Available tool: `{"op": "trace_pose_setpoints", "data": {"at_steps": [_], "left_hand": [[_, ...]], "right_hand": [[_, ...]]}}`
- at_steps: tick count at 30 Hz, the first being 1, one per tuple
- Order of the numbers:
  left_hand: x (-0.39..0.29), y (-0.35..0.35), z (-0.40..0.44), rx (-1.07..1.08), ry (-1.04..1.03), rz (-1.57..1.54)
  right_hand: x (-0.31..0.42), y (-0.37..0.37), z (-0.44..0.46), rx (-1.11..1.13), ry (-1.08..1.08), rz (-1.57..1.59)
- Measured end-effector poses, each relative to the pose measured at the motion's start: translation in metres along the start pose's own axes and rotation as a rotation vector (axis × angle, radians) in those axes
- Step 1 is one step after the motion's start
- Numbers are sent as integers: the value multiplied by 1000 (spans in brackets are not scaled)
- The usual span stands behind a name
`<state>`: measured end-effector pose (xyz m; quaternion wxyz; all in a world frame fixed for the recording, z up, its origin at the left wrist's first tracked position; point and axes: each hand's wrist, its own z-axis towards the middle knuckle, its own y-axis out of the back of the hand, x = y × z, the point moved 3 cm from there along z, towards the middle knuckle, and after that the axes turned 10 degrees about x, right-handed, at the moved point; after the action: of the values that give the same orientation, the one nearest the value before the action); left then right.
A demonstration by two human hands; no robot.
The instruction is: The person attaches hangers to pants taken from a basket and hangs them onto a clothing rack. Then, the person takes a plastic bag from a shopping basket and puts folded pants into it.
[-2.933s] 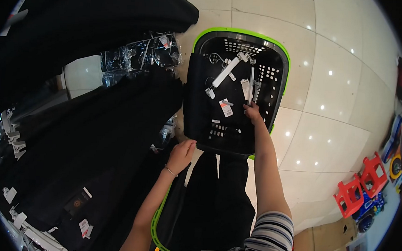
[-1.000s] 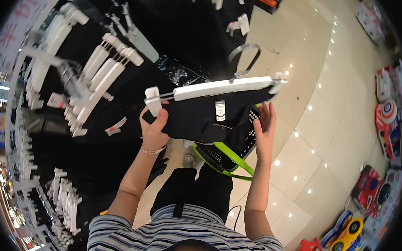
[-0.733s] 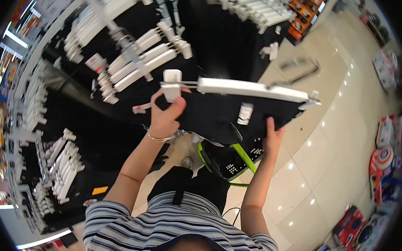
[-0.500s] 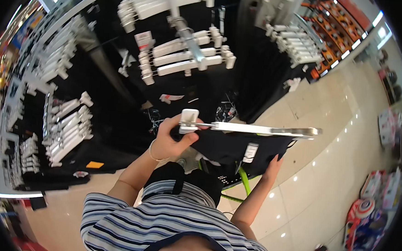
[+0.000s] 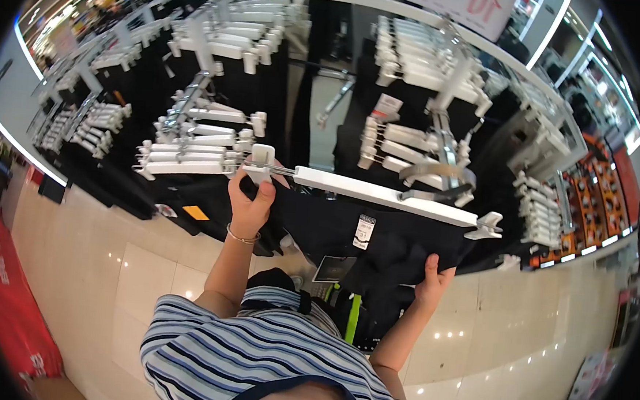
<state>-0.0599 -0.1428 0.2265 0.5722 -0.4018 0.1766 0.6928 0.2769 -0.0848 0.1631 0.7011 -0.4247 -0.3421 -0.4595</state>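
Observation:
A white clip hanger [image 5: 379, 194] with a metal hook is held up in front of me, its right end lower than its left. Black trousers [image 5: 315, 218] hang from its clips, with a white size label [image 5: 364, 231] at the waist and a dark hang tag [image 5: 334, 269] below. At the left end, my left hand [image 5: 252, 202] pinches the hanger's white clip between thumb and fingers. Lower on the right, my right hand [image 5: 432, 282] is closed on the side of the trousers, thumb on top; its other fingers are mostly hidden behind the cloth.
Racks of black garments on white hangers [image 5: 187, 159] stand across the front, with metal display arms [image 5: 442, 127] sticking out towards me. Below the trousers is a bright green frame part [image 5: 353, 318]. A red draped surface [image 5: 14, 291] lies at left, and orange shelving [image 5: 591, 202] at right.
My view has turned left, so the racks sit further right. The hanger has swung from nearly level to tilted down at its right end. Both hands keep their hold.

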Motion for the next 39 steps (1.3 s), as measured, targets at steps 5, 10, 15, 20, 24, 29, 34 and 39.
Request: {"op": "trace_pose_setpoints", "data": {"at_steps": [5, 10, 15, 20, 24, 29, 34, 39], "left_hand": [[-51, 23, 13, -195, -291, 15], [-83, 85, 15, -466, -571, 294], [-147, 124, 19, -507, -645, 563], [-151, 121, 13, -427, -640, 514], [-118, 92, 7, -293, -466, 597], [-59, 62, 6, -39, -225, 612], [-11, 1, 15, 237, -8, 477], [51, -51, 16, 375, 178, 334]], "right_hand": [[10, -56, 34, 154, 30, 77], [8, -126, 52, 310, -68, 145], [-13, -200, 50, 547, -245, 301], [-55, -211, 33, 535, -183, 413], [-95, -164, 23, 326, -218, 463], [-99, -87, 2, 52, -179, 331], [-93, 1, 2, -282, -226, 75], [-57, 37, 12, -496, -156, -190]]}}
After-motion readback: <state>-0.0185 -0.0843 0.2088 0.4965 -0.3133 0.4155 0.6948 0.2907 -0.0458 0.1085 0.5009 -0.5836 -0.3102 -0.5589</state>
